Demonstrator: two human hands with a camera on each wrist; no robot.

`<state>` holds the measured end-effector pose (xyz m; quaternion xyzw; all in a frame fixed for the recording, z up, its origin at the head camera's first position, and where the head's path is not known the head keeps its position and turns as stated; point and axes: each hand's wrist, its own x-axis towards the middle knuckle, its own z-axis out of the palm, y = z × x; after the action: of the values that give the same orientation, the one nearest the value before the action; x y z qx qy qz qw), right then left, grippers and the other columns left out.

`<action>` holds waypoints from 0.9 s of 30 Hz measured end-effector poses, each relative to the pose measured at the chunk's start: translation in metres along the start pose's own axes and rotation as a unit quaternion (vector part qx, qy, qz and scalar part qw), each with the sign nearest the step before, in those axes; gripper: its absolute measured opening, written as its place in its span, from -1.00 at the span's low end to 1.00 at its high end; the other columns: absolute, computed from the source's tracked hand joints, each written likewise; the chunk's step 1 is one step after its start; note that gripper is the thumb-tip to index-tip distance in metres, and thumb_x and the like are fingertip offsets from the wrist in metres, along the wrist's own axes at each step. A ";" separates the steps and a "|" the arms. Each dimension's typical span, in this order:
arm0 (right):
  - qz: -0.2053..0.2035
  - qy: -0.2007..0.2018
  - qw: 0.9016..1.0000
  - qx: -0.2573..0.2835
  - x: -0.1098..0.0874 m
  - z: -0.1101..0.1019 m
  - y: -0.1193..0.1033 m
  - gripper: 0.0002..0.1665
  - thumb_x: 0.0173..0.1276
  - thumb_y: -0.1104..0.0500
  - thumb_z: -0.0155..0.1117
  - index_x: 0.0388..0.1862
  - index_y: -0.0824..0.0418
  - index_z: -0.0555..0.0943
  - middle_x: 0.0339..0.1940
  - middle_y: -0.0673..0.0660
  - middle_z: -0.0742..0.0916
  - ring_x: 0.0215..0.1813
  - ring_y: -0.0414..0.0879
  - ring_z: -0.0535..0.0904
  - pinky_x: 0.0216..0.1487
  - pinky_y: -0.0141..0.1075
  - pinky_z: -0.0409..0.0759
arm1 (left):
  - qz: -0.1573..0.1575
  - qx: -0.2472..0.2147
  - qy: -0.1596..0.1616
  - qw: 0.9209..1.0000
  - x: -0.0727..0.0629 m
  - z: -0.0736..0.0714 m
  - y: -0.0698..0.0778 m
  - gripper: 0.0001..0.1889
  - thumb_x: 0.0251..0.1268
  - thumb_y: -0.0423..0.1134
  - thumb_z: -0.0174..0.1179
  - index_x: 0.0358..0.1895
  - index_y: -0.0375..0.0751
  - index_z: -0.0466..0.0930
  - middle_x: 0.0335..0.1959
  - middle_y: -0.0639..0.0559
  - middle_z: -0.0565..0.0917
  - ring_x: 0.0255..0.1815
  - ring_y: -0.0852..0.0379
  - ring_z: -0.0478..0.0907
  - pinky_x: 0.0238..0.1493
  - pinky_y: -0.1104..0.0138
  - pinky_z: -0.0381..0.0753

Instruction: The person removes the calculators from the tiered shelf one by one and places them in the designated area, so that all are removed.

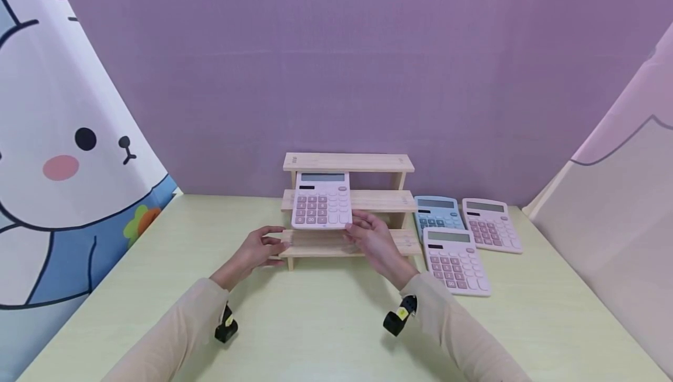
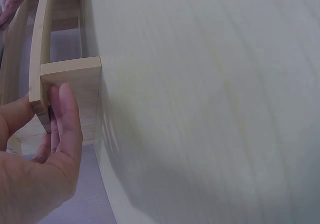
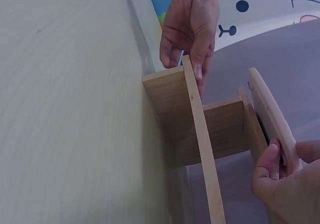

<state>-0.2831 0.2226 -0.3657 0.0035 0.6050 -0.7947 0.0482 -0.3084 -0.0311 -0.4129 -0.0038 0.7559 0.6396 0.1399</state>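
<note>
Pink calculator [image 1: 322,200] in right hand [image 1: 374,240] grip

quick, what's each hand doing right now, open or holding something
Left hand: grips the left end of the wooden shelf's bottom step.
Right hand: holds the pink calculator by its lower right corner, against the shelf's middle step.

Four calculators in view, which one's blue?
The blue calculator, lying on the table beside the wooden shelf, right-hand side. The other three are pink.
</note>
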 end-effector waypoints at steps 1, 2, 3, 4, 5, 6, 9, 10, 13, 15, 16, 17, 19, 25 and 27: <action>0.000 0.001 1.000 0.001 0.000 0.000 0.000 -0.50 0.24 0.48 0.06 0.19 0.38 0.32 -0.24 0.08 0.61 -0.16 -0.09 0.58 -0.08 -0.38 0.60 | -0.001 -0.002 0.001 1.000 0.000 0.000 0.000 -0.44 0.19 -0.35 0.18 0.27 -0.26 0.24 -0.15 -0.11 0.44 -0.36 0.18 0.49 -0.18 0.19 0.71; 0.000 0.002 1.000 0.002 0.000 0.001 -0.001 -0.50 0.24 0.48 0.05 0.19 0.39 0.32 -0.23 0.08 0.61 -0.17 -0.09 0.58 -0.10 -0.39 0.60 | -0.003 -0.002 0.002 1.000 0.000 0.000 0.001 -0.44 0.19 -0.35 0.18 0.27 -0.26 0.24 -0.15 -0.11 0.44 -0.35 0.18 0.49 -0.18 0.19 0.71; 0.001 0.004 1.000 0.003 0.000 0.001 -0.001 -0.51 0.24 0.48 0.05 0.19 0.38 0.32 -0.24 0.09 0.61 -0.18 -0.09 0.58 -0.12 -0.39 0.60 | -0.003 -0.001 0.001 1.000 0.000 0.000 0.001 -0.44 0.20 -0.35 0.18 0.27 -0.25 0.23 -0.14 -0.11 0.44 -0.35 0.18 0.49 -0.17 0.19 0.71; 0.001 0.006 1.000 0.003 0.000 0.002 -0.001 -0.51 0.25 0.48 0.05 0.18 0.38 0.33 -0.24 0.09 0.61 -0.19 -0.09 0.58 -0.14 -0.40 0.60 | -0.004 -0.001 0.001 1.000 -0.001 0.000 0.001 -0.44 0.20 -0.35 0.18 0.28 -0.25 0.23 -0.14 -0.12 0.43 -0.34 0.18 0.49 -0.16 0.19 0.71; 0.002 0.006 1.000 0.004 0.001 0.002 -0.002 -0.51 0.25 0.48 0.05 0.18 0.38 0.32 -0.25 0.09 0.61 -0.20 -0.09 0.58 -0.15 -0.41 0.59 | -0.005 0.000 0.002 1.000 -0.001 0.000 0.001 -0.44 0.20 -0.35 0.18 0.28 -0.25 0.23 -0.14 -0.12 0.43 -0.34 0.17 0.49 -0.16 0.19 0.71; 0.003 0.008 1.000 0.005 0.001 0.003 -0.002 -0.51 0.25 0.48 0.05 0.18 0.38 0.33 -0.26 0.09 0.61 -0.20 -0.08 0.58 -0.16 -0.41 0.59 | -0.007 -0.001 0.003 1.000 -0.001 0.000 0.001 -0.44 0.20 -0.36 0.17 0.28 -0.24 0.24 -0.13 -0.12 0.43 -0.34 0.17 0.49 -0.16 0.19 0.71; 0.006 0.013 1.000 0.012 0.001 0.003 -0.002 -0.51 0.24 0.49 0.05 0.18 0.38 0.33 -0.29 0.09 0.60 -0.21 -0.07 0.58 -0.19 -0.43 0.59 | -0.008 0.000 0.003 1.000 -0.001 0.001 0.001 -0.45 0.20 -0.37 0.17 0.27 -0.23 0.24 -0.14 -0.12 0.43 -0.34 0.17 0.49 -0.16 0.18 0.71; 0.006 0.014 1.000 0.015 0.001 0.003 -0.001 -0.51 0.24 0.49 0.05 0.17 0.38 0.33 -0.30 0.09 0.59 -0.22 -0.07 0.58 -0.20 -0.43 0.59 | -0.006 0.001 0.002 1.000 -0.001 0.001 0.001 -0.44 0.20 -0.37 0.17 0.28 -0.25 0.23 -0.14 -0.12 0.43 -0.34 0.17 0.49 -0.16 0.18 0.71; 0.005 0.018 1.000 0.025 0.001 0.003 -0.001 -0.51 0.23 0.51 0.05 0.16 0.39 0.34 -0.31 0.08 0.60 -0.24 -0.09 0.58 -0.23 -0.44 0.59 | -0.007 -0.001 0.004 1.000 0.000 0.001 0.000 -0.45 0.20 -0.36 0.18 0.27 -0.23 0.25 -0.14 -0.13 0.44 -0.35 0.17 0.50 -0.16 0.17 0.71; 0.003 0.021 0.999 0.033 0.000 0.004 -0.001 -0.51 0.22 0.52 0.05 0.16 0.39 0.34 -0.31 0.07 0.60 -0.27 -0.10 0.58 -0.26 -0.45 0.59 | -0.005 0.003 0.004 1.000 0.000 0.001 0.000 -0.45 0.20 -0.36 0.18 0.27 -0.23 0.24 -0.13 -0.14 0.44 -0.35 0.17 0.50 -0.16 0.17 0.71; 0.003 0.022 0.999 0.036 0.000 0.004 -0.001 -0.51 0.21 0.52 0.05 0.15 0.39 0.35 -0.31 0.07 0.61 -0.28 -0.11 0.58 -0.27 -0.46 0.59 | -0.004 0.004 0.004 1.000 0.000 0.001 0.000 -0.45 0.20 -0.35 0.18 0.27 -0.24 0.24 -0.12 -0.14 0.44 -0.35 0.17 0.50 -0.16 0.17 0.71; 0.003 0.023 0.999 0.039 -0.001 0.004 -0.001 -0.51 0.21 0.52 0.05 0.15 0.39 0.35 -0.31 0.07 0.61 -0.28 -0.11 0.58 -0.27 -0.46 0.60 | -0.006 0.004 0.006 1.000 0.000 0.001 0.000 -0.45 0.20 -0.35 0.18 0.27 -0.22 0.25 -0.12 -0.14 0.45 -0.35 0.17 0.51 -0.16 0.17 0.71; 0.003 0.022 0.999 0.044 -0.001 0.004 -0.001 -0.51 0.21 0.53 0.04 0.15 0.40 0.34 -0.32 0.08 0.60 -0.29 -0.12 0.57 -0.28 -0.46 0.60 | -0.003 0.006 0.005 1.000 -0.001 0.001 0.000 -0.44 0.20 -0.34 0.19 0.27 -0.24 0.24 -0.12 -0.15 0.45 -0.35 0.17 0.51 -0.16 0.17 0.71; 0.004 0.021 0.998 0.054 -0.004 0.005 -0.003 -0.49 0.20 0.53 0.04 0.17 0.41 0.33 -0.33 0.08 0.60 -0.32 -0.13 0.58 -0.27 -0.47 0.60 | -0.003 0.006 0.006 1.000 -0.002 0.000 0.001 -0.44 0.20 -0.34 0.18 0.28 -0.24 0.23 -0.10 -0.16 0.45 -0.34 0.17 0.52 -0.15 0.17 0.70; 0.004 0.021 0.998 0.056 -0.005 0.005 -0.004 -0.49 0.19 0.53 0.04 0.17 0.42 0.32 -0.33 0.08 0.60 -0.33 -0.13 0.58 -0.27 -0.46 0.60 | -0.003 0.005 0.004 1.000 -0.002 0.000 0.001 -0.44 0.21 -0.35 0.17 0.28 -0.23 0.23 -0.09 -0.17 0.45 -0.33 0.16 0.52 -0.15 0.16 0.70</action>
<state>-0.2782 0.2188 -0.3602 0.0250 0.5608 -0.8267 0.0386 -0.3065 -0.0314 -0.4114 -0.0079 0.7596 0.6354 0.1385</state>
